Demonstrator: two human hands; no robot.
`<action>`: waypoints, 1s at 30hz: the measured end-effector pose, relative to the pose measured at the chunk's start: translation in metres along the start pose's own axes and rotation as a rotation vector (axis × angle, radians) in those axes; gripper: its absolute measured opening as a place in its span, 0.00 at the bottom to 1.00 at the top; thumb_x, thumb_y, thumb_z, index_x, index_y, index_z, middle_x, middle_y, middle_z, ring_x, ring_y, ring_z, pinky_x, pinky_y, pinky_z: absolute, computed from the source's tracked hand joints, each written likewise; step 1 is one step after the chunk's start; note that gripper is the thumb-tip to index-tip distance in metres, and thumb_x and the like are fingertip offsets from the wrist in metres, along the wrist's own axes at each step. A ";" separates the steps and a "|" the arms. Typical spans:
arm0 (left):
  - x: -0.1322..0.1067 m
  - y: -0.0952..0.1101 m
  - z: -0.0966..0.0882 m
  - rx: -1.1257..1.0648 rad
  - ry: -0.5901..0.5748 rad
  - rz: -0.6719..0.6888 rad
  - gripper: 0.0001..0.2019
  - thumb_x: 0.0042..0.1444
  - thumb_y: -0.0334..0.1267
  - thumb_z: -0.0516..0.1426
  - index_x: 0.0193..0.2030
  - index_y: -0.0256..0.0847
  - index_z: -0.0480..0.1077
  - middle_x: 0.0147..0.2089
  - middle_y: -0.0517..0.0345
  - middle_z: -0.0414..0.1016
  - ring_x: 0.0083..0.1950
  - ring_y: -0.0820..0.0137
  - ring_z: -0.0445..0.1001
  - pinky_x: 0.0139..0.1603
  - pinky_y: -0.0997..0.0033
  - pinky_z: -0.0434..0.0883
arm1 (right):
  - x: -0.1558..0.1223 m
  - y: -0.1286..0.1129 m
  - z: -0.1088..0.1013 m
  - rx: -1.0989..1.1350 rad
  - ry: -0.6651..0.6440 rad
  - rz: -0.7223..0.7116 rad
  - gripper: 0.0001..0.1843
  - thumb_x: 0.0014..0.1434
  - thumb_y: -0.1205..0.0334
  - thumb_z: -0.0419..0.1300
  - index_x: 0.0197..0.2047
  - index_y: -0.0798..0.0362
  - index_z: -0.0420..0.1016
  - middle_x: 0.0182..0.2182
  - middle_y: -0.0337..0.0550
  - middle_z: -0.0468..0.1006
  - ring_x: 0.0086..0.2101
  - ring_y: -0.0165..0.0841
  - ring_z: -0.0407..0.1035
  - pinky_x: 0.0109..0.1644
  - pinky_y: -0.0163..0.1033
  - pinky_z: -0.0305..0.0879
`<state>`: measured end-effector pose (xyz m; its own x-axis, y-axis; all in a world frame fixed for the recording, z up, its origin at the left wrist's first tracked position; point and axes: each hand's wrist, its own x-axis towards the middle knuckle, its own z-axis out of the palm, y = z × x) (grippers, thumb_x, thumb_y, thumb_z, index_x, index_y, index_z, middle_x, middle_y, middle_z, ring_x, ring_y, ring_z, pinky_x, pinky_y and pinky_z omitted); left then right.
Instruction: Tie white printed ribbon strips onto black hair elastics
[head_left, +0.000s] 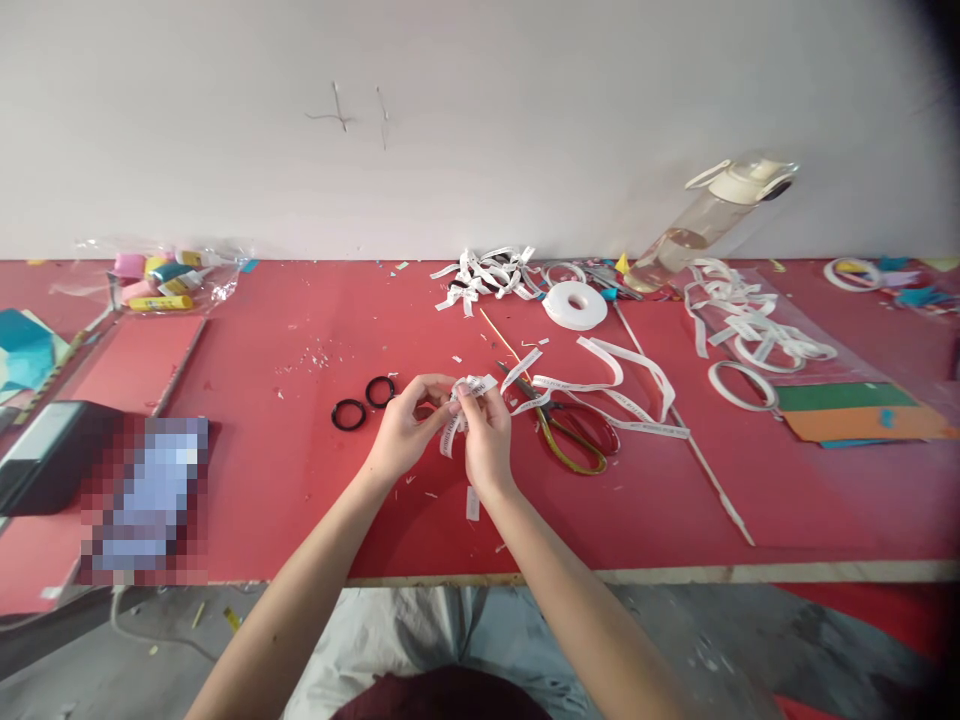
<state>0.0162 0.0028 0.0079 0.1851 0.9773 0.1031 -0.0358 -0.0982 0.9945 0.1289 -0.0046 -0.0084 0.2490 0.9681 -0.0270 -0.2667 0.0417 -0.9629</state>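
Far left, at the back of the red tabletop point(285, 330), sits a clear bag of little tubes point(161, 278), with a black box point(41, 455) closer to the front edge. Two black rings point(334, 414) lie flat at about 10 o'clock from the left hand point(401, 432), near it but not touching.

Main bit: a short printed white ribbon piece point(453, 432) is up off the tabletop right between both hands. Its long axis runs roughly 1 o'clock to 7 o'clock. Neither hand is nearer since both are on it. The left fingers point(431, 395) are curled and pinch it from the 9 o'clock side. The right hand point(487, 440) has its fingertips pressed together on the upper end.

Scissors point(546, 420) lie at 3 o'clock just beside the right hand, a white tape roll point(559, 308) is at 1 o'clock, and a tipped bottle point(712, 215) is farther right.
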 end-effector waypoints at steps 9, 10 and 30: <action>0.000 0.002 0.002 -0.059 -0.047 -0.035 0.14 0.54 0.40 0.65 0.45 0.41 0.72 0.32 0.61 0.70 0.34 0.73 0.72 0.37 0.72 0.73 | -0.005 -0.003 0.003 -0.070 0.090 -0.016 0.19 0.62 0.44 0.59 0.35 0.51 0.65 0.28 0.35 0.65 0.29 0.27 0.62 0.33 0.32 0.63; 0.000 0.002 0.003 -0.062 -0.048 -0.035 0.13 0.54 0.40 0.65 0.44 0.40 0.72 0.32 0.61 0.70 0.33 0.73 0.72 0.37 0.73 0.73 | -0.005 -0.003 0.003 -0.075 0.101 -0.015 0.19 0.62 0.44 0.59 0.35 0.51 0.64 0.28 0.35 0.65 0.29 0.27 0.61 0.33 0.32 0.63; 0.004 0.001 0.000 -0.063 0.026 -0.134 0.15 0.59 0.50 0.61 0.38 0.38 0.71 0.33 0.59 0.73 0.34 0.73 0.70 0.37 0.74 0.68 | -0.002 0.002 0.001 -0.019 0.074 0.033 0.19 0.61 0.44 0.58 0.37 0.52 0.68 0.31 0.37 0.69 0.32 0.28 0.65 0.36 0.33 0.66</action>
<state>0.0171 0.0062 0.0098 0.1669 0.9855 -0.0318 -0.0740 0.0447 0.9963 0.1267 -0.0059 -0.0101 0.3084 0.9481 -0.0774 -0.2584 0.0052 -0.9660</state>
